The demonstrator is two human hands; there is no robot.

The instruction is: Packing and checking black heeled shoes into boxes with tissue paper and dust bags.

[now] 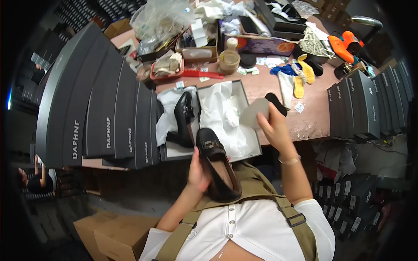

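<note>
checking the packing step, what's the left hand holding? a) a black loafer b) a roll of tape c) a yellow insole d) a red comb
a: the left hand grips a black loafer with a metal buckle, in front of the open shoe box, while the right hand holds a pale insole.

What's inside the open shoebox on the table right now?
The shoebox holds crumpled white tissue paper and one black loafer standing at its left side. Whatever lies under the paper is covered.

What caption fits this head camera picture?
Left hand holds a black loafer, right hand a pale insole, over an open shoebox.
</note>
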